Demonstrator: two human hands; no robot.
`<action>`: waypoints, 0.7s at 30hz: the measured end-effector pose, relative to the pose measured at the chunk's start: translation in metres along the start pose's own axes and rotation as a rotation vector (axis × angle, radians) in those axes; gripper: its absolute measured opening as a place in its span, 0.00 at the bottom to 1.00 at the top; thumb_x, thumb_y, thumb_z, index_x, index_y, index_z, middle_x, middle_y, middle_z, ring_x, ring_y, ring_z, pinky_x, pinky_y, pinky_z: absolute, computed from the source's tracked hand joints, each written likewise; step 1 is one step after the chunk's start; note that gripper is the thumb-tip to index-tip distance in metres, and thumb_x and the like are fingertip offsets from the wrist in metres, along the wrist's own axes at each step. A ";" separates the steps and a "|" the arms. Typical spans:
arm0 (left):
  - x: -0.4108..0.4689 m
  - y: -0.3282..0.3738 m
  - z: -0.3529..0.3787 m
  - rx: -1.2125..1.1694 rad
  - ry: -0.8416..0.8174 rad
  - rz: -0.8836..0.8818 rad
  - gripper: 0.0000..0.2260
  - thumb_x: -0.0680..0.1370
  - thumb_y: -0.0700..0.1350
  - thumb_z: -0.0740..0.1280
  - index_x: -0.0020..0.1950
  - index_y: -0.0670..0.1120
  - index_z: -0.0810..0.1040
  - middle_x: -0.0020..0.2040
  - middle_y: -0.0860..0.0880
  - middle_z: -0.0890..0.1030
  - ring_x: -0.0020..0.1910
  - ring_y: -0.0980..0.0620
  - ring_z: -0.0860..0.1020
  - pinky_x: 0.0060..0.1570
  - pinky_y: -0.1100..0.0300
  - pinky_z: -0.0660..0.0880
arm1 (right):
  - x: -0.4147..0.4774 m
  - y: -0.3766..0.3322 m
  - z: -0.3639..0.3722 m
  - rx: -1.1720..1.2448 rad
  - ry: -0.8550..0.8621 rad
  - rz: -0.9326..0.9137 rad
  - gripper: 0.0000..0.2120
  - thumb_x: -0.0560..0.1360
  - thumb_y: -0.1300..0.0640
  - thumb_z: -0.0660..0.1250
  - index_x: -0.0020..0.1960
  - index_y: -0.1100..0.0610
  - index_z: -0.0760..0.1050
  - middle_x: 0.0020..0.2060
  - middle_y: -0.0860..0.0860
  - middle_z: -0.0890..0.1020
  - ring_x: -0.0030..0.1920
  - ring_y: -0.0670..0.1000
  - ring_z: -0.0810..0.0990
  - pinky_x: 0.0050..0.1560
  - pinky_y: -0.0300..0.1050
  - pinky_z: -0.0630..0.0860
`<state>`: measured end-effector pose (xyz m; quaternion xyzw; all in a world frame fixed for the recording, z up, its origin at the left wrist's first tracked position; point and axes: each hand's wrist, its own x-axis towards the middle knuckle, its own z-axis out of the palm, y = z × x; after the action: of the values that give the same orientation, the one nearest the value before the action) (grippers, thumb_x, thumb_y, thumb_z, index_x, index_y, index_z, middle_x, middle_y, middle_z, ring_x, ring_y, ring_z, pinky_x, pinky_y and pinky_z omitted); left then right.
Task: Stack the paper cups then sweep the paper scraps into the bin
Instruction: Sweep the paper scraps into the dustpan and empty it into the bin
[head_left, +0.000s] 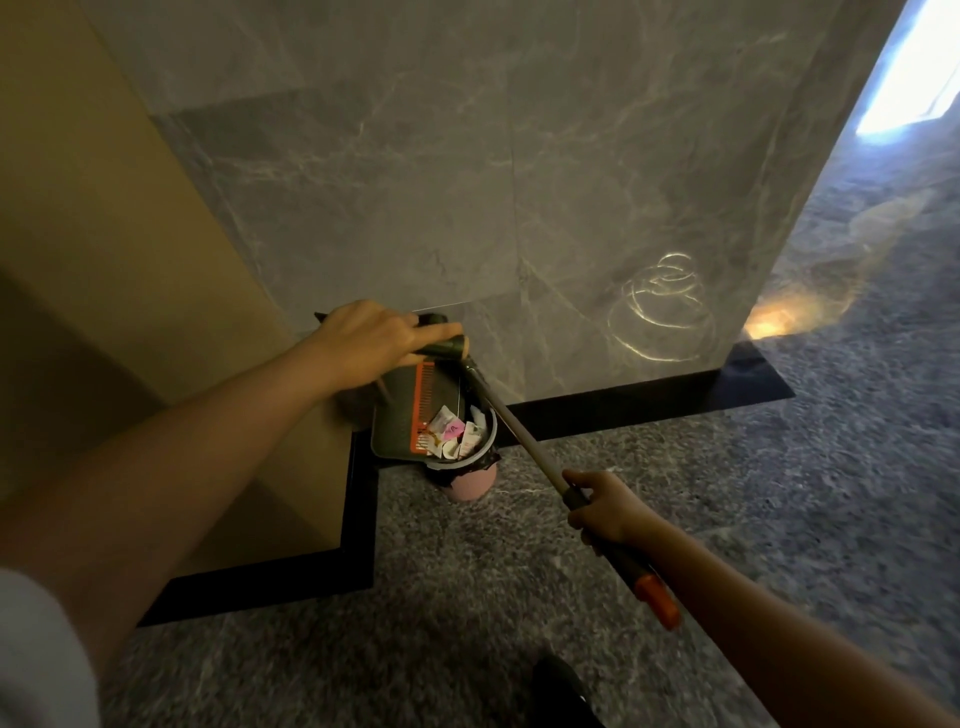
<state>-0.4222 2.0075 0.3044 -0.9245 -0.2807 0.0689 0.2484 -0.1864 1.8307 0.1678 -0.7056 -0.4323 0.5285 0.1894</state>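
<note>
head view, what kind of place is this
Probably a lobby or corridor of a commercial building: a grey marble-clad pillar, a polished speckled stone floor with a black border strip, and a plain beige wall.

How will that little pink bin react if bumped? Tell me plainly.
Probably tips easily: the pink bin looks small and narrow, standing free on the stone floor. Likely light, since only paper scraps show at its mouth. Its loose black liner may slip if grabbed.
</note>
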 end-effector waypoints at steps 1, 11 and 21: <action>-0.002 -0.006 -0.001 -0.009 0.001 -0.040 0.26 0.80 0.54 0.61 0.76 0.59 0.56 0.50 0.48 0.80 0.40 0.47 0.79 0.31 0.59 0.65 | 0.001 0.000 0.000 0.006 -0.002 0.000 0.33 0.75 0.67 0.63 0.76 0.52 0.56 0.58 0.59 0.74 0.32 0.48 0.75 0.27 0.37 0.73; -0.019 -0.035 0.007 -0.055 0.022 -0.184 0.26 0.79 0.55 0.59 0.75 0.61 0.54 0.57 0.45 0.79 0.47 0.44 0.79 0.40 0.53 0.76 | 0.004 0.001 -0.001 0.017 0.001 -0.006 0.33 0.75 0.67 0.63 0.76 0.53 0.55 0.59 0.60 0.73 0.31 0.48 0.75 0.25 0.36 0.72; -0.038 -0.015 0.014 -0.213 0.057 -0.328 0.26 0.78 0.48 0.66 0.74 0.52 0.63 0.50 0.38 0.80 0.40 0.36 0.79 0.35 0.51 0.71 | 0.006 -0.002 0.003 0.016 0.008 0.016 0.33 0.75 0.67 0.63 0.76 0.53 0.56 0.55 0.59 0.74 0.31 0.48 0.75 0.25 0.37 0.73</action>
<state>-0.4652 2.0029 0.2991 -0.8889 -0.4263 -0.0287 0.1651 -0.1898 1.8357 0.1647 -0.7096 -0.4217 0.5307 0.1925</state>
